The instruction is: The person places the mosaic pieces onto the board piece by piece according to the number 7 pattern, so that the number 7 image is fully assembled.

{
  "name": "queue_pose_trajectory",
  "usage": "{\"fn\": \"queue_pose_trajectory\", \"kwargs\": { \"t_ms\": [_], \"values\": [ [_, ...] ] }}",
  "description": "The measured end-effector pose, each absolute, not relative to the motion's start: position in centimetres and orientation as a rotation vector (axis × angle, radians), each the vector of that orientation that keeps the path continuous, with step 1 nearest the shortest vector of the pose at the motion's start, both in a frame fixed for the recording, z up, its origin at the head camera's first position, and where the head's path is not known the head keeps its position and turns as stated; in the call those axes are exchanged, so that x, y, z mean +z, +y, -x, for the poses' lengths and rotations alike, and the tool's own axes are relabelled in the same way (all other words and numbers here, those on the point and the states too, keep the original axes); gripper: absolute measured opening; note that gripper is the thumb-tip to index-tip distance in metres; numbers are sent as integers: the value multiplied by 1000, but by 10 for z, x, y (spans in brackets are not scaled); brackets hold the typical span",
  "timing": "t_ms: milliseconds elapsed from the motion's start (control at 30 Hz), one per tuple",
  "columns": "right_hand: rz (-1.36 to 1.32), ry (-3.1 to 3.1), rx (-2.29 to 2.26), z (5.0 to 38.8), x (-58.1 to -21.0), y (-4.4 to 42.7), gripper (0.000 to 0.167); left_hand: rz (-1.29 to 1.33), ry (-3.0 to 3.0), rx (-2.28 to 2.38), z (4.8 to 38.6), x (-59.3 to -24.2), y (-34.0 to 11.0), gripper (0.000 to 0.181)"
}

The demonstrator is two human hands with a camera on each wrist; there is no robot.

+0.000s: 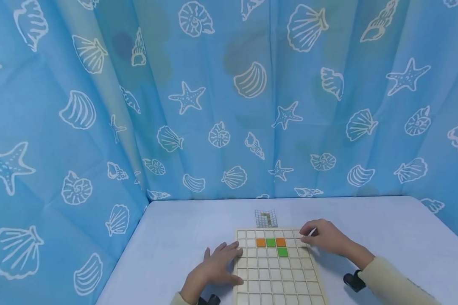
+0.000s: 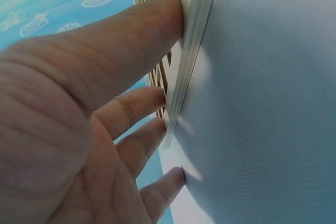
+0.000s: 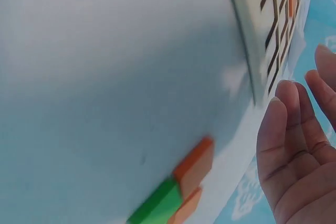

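Note:
A pale wooden grid board [image 1: 255, 274] lies on the table. Its upper rows hold an orange tile [image 1: 261, 242], a green tile [image 1: 270, 242], another orange tile [image 1: 280, 242] and, below that one, a second green tile [image 1: 283, 252]. My left hand [image 1: 219, 266] rests on the board's left edge, fingers spread, with the thumb on the rim in the left wrist view. By the upper right corner is my right hand [image 1: 326, 238], its fingers loosely bent. In the right wrist view nothing shows between those fingers [image 3: 272, 129].
Behind the board's top edge lies a small printed grid card [image 1: 265, 218] with a coloured pattern. Loose orange tiles [image 3: 195, 166] and a green tile [image 3: 157, 203] lie on the white table [image 1: 198, 224] near my right hand. A blue shell-patterned curtain [image 1: 221, 110] hangs behind.

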State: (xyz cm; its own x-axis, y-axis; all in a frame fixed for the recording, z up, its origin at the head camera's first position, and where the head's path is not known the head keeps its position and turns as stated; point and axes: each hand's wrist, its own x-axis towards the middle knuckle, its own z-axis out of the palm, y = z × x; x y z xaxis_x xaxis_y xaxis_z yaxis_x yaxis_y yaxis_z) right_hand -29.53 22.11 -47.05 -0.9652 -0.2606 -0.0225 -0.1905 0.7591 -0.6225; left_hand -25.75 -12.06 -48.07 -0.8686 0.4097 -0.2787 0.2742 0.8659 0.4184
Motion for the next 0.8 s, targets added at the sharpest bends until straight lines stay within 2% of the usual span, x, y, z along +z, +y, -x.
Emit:
{"fn": "queue_pose_trajectory", "kwargs": {
  "t_ms": [500, 800],
  "values": [
    [213, 2897, -866, 284, -478, 284, 21, -559, 2684, 472, 253, -483, -113, 79],
    [255, 2884, -905, 280, -489, 294, 26, -531, 2713, 433, 249, -479, -118, 81]
  ]
}}
